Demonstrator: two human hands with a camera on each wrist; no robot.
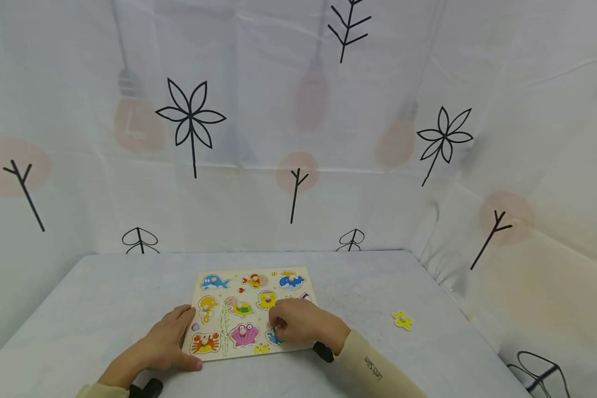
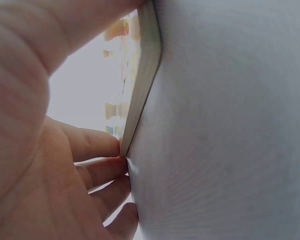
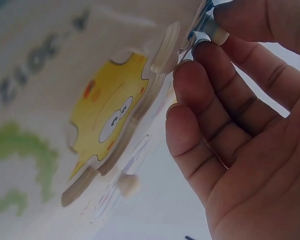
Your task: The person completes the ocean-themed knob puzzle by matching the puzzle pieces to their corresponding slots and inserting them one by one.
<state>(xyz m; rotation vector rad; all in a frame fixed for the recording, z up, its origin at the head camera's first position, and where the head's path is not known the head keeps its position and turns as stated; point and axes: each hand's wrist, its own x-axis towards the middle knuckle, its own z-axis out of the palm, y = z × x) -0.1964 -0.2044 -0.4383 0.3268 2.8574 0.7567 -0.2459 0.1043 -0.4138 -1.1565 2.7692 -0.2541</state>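
A wooden peg puzzle board [image 1: 214, 316] with sea-animal pieces lies on the table. My left hand [image 1: 164, 340] rests at its left side, fingers against the left edge and thumb at the near corner. Over the board's near right part, my right hand [image 1: 303, 321] pinches the pale knob [image 3: 220, 36] of a blue puzzle piece [image 1: 273, 337] between thumb and fingers. Whether that piece sits fully in its recess is hidden. The right wrist view shows a recess printed with a yellow starfish [image 3: 110, 110]. A loose yellow starfish piece [image 1: 402, 320] lies right of the board.
Other knobbed pieces sit in the board, among them a crab [image 1: 205, 343], a pink shell [image 1: 244, 335], a turtle [image 1: 239, 307] and an octopus [image 1: 267, 300]. A white cloth covers the table [image 1: 129, 287]. A patterned curtain [image 1: 258, 210] hangs behind it and along the sides.
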